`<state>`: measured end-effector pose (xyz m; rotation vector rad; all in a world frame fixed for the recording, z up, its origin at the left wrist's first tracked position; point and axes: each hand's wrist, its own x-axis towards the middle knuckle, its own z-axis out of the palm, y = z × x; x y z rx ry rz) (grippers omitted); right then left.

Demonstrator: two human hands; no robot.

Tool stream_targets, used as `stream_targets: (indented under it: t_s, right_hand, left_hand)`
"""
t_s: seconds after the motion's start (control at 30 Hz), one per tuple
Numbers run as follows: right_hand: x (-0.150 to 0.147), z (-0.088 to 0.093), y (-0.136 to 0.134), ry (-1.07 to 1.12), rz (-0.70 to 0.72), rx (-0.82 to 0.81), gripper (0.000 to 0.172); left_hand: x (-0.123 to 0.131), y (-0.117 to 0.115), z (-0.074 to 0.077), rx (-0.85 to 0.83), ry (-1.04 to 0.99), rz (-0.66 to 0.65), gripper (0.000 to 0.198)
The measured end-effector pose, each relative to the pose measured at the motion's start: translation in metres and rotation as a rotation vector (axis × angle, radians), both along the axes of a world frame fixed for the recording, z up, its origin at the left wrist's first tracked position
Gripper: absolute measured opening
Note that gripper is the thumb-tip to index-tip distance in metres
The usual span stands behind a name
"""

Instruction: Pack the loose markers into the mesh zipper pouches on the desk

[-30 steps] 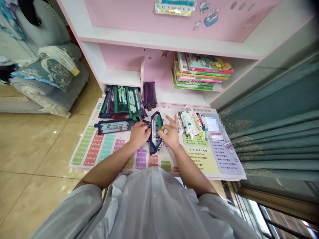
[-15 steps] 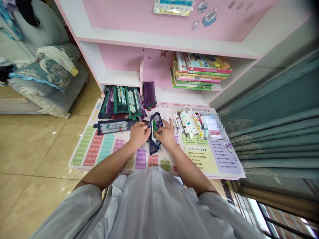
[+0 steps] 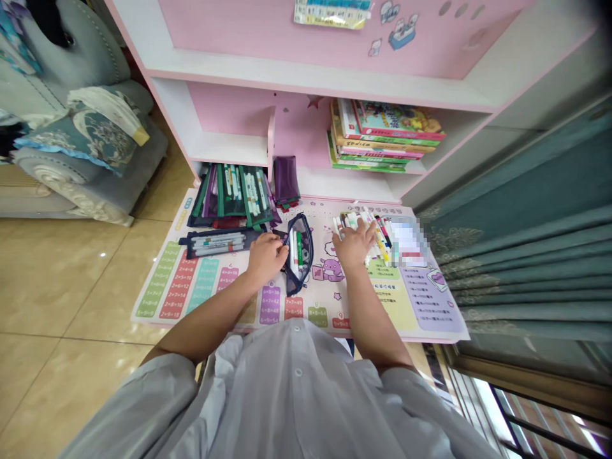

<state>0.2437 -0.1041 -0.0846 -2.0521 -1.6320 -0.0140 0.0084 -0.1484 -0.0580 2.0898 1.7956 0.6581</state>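
My left hand [image 3: 268, 257] is closed on the left edge of a dark blue mesh pencil pouch [image 3: 308, 255]. The pouch gapes, and inside lie a few markers, among them a green marker [image 3: 299, 247]. Over to the right, my right hand [image 3: 354, 246] rests on a pile of loose markers [image 3: 381, 241], its fingers spread and nothing visibly gripped. Most of the pile is white-barrelled, and the hand covers part of it. Left of my left hand lies another dark pouch [image 3: 217, 243] filled with markers.
Green and purple mesh pouches [image 3: 239, 191] with markers are heaped at the back left, beside a purple pouch [image 3: 285, 180]. Stacked books [image 3: 382, 140] fill the right shelf. A printed mat [image 3: 329, 306] covers the desk. A pixelated patch [image 3: 408, 242] hides something right of the markers.
My right hand has left the pouch and moved right onto the marker pile. The green marker it held now lies in the pouch. My left hand has stayed in place.
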Motion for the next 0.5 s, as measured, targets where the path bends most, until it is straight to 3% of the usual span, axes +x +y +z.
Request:
stream_targets:
  t_s: [0.23, 0.5]
  right_hand:
    - [0.0024, -0.0084, 0.0062, -0.057, -0.016, -0.125, 0.023]
    - [-0.0063, -0.0024, 0.0026, 0.055, 0.059, -0.059, 0.013]
  left_hand:
    - [0.0000, -0.0002, 0.0013, 0.000, -0.003, 0.006, 0.028]
    - [0.0007, -0.0009, 0.0030, 0.009, 0.001, 0.006, 0.029]
